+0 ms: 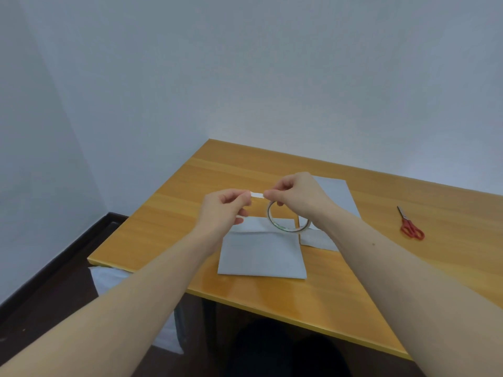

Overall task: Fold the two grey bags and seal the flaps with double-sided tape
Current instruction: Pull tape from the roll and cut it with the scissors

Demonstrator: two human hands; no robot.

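Observation:
A folded grey bag (261, 254) lies on the wooden table (353, 281) in front of me, its flap creased along the top. A second grey bag (337, 197) lies flat behind it to the right, partly hidden by my right arm. Both hands are raised above the bags. My right hand (296, 194) holds the roll of double-sided tape (283, 221), which hangs below its fingers. My left hand (223, 210) pinches the free end of a short white tape strip (257, 195) stretched between the two hands.
Red-handled scissors (411, 225) lie on the table to the right. A white bag or bin (109, 278) stands on the dark floor beside the table's left front corner. Pale walls close in behind and to the left.

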